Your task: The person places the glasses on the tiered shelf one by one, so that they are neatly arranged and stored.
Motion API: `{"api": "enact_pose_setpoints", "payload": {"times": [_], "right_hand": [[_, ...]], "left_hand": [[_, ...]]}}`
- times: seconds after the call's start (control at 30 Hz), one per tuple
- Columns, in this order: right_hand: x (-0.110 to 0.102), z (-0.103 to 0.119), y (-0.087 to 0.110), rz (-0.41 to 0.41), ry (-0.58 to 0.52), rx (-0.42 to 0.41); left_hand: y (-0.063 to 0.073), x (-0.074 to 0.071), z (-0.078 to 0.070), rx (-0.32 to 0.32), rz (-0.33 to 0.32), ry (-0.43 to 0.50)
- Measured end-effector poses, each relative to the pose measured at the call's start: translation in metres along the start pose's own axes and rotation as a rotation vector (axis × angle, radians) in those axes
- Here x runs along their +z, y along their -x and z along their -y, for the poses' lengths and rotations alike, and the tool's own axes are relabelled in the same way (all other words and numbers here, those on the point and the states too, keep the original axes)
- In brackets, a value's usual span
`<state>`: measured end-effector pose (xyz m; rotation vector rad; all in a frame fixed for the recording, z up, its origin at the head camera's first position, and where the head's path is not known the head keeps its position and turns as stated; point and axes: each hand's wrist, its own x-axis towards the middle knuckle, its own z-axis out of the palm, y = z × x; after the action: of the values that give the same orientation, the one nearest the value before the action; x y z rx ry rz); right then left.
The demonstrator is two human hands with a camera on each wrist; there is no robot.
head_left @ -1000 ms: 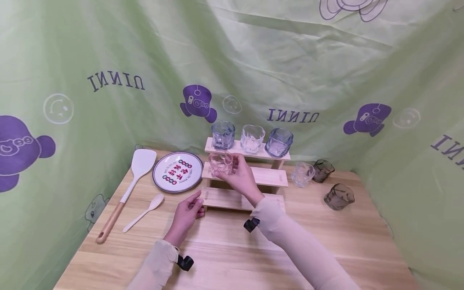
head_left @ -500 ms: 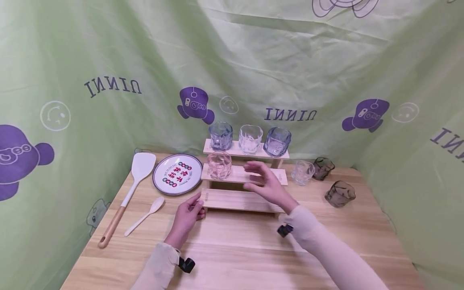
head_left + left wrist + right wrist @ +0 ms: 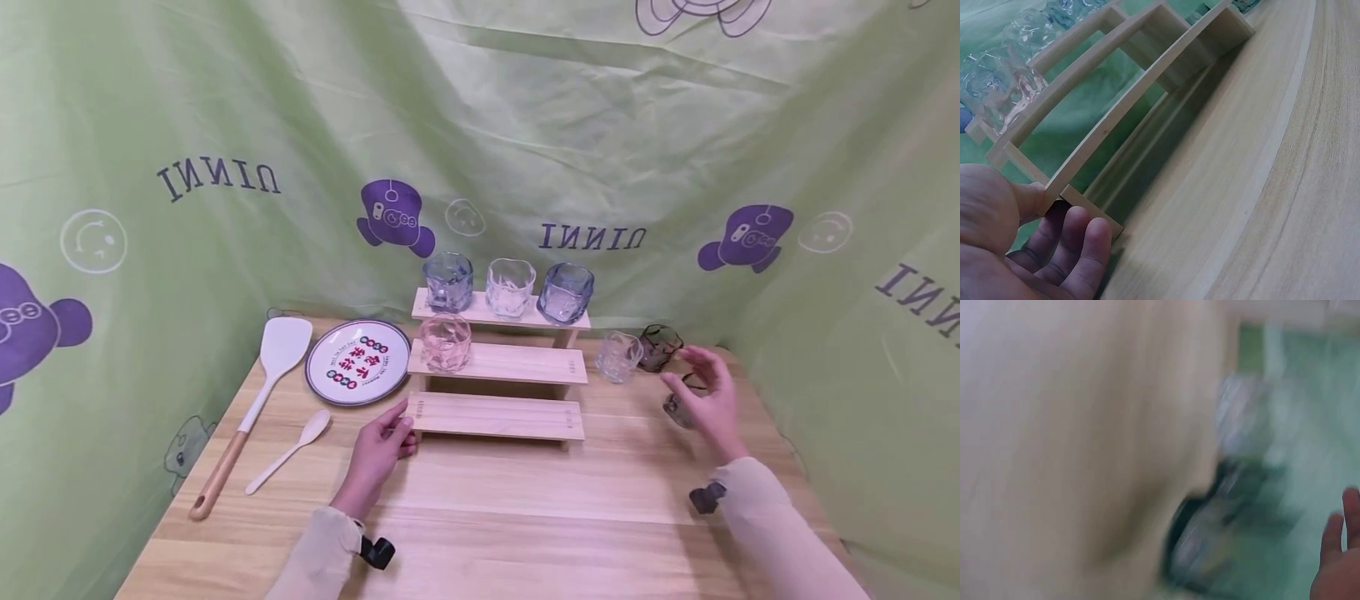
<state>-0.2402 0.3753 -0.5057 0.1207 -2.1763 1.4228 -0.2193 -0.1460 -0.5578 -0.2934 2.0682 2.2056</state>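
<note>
My left hand (image 3: 377,454) pinches the left end of the lowest board of a three-step wooden rack (image 3: 495,417); in the left wrist view the thumb lies on the board (image 3: 1110,119) and the fingers curl below it. A pink glass (image 3: 445,343) stands on the middle step's left end. On the top step are a blue glass (image 3: 448,283), a colourless glass (image 3: 510,288) and another blue glass (image 3: 566,294). My right hand (image 3: 708,404), fingers spread and holding nothing, is over a dark grey glass (image 3: 677,410), partly hiding it. The right wrist view is blurred.
Right of the rack stand a clear glass (image 3: 619,358) and a second dark glass (image 3: 660,347). On the left lie a patterned plate (image 3: 358,363), a white spatula (image 3: 286,346) with a wooden handle and a small white spoon (image 3: 313,427). A green printed curtain (image 3: 480,125) encloses the table (image 3: 525,525).
My right hand has let go of the pink glass on the middle step and moved right to the dark glass. My left hand stays at the rack's end.
</note>
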Motion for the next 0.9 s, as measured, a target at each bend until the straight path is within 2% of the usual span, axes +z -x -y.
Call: {"api": "enact_pose_setpoints", "payload": {"times": [0.13,0.2,0.27,0.37,0.47,0.6,0.8,0.9], "right_hand": [[-0.025,-0.024,0.011,-0.028,0.098,0.259],[-0.032,-0.029,0.017,-0.006,0.1,0.377],[-0.034,-0.032,0.02,0.038,0.1,0.454],[-0.034,-0.031,0.02,0.117,0.095,0.488],[-0.033,-0.027,0.02,0.216,0.1,0.474],[-0.035,-0.021,0.021,0.327,0.172,0.47],[-0.043,-0.014,0.024,0.425,0.215,0.533],[-0.046,-0.012,0.024,0.471,0.242,0.517]], "left_hand": [[0.0,-0.001,0.001,0.005,0.006,0.004],[-0.001,-0.001,0.001,0.002,0.007,0.005],[-0.001,0.0,0.001,0.003,0.006,0.009],[-0.001,0.0,0.001,0.007,0.001,0.01],[-0.001,0.0,0.002,0.007,-0.003,0.014],[-0.002,0.0,0.002,0.006,-0.003,0.013],[0.0,0.001,0.001,0.017,0.003,0.018],[0.001,0.0,0.001,0.021,0.002,0.02]]}}
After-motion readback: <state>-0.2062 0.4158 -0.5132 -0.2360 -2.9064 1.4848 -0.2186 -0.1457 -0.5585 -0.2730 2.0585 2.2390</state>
